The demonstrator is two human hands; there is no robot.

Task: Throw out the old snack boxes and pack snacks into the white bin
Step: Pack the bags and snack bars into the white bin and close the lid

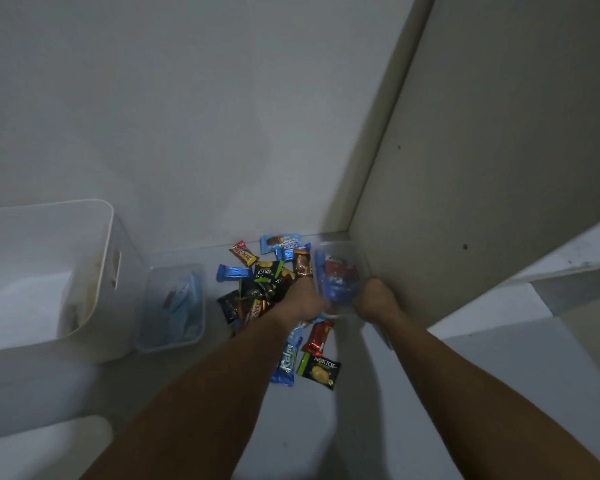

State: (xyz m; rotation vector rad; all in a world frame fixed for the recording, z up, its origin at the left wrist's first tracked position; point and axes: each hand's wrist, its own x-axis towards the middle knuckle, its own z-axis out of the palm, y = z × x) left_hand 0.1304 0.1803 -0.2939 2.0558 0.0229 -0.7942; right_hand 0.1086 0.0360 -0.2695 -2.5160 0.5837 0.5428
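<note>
Between the left hand (303,301) and right hand (373,299), a clear round plastic snack tub (338,271) sits clamped; the white rectangular plastic bin (94,258) stands well leftward, nearer the left.

Glossy foil snack wrappers (271,289), a clear plastic tub (340,271), a matt white plastic bin (108,237).

2 hands (305,301), both on 1 clear tub (338,271) w/ wrappers inside, count unclear. 1 white bin (94,271) far left of hands. 1 more clear tub (172,306) betw bin and hands. Approx 15 loose snack packs (278,282) around left hand.
</note>
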